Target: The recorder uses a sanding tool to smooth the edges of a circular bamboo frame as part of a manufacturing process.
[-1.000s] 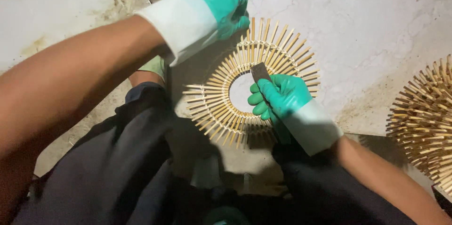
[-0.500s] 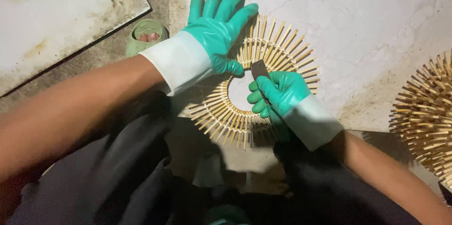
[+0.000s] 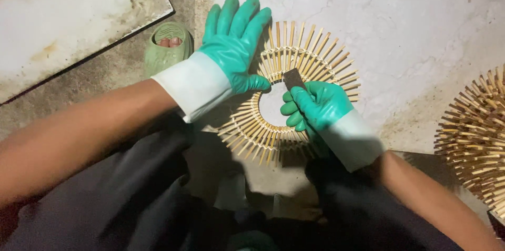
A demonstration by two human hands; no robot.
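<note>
Bamboo-stick ring [image 3: 294, 88], a flat sunburst of pale splints radiating from an open round centre, is lying on the whitish, cracked stone floor [image 3: 421, 14], directly in front of the person's knees and between the two gloved hands. The left hand [image 3: 234, 46], wearing a teal rubber glove with a white cuff, is pressing flat on the ring's upper left part; its fingers are lying spread and straight across the splints, gripping nothing, while the thumb is reaching to the edge of the central opening. The right hand [image 3: 315, 109], gloved in the same way, is closing around a small dark flat blade [image 3: 293, 78]; the fingers are curling tight about the lower end, and the squared tip is standing out above the forefinger, over the inner edge of the ring at the top of the opening. Whether the tip is touching the splints cannot be told. A second piece of the same stick work [image 3: 476, 140] is lying well apart at the right edge, partly cut off by the frame. A foot in a green sandal [image 3: 168, 46] is resting on the darker concrete at upper left, just beside the left hand's cuff. A stained pale slab [image 3: 68, 19] is occupying the upper left corner.
</note>
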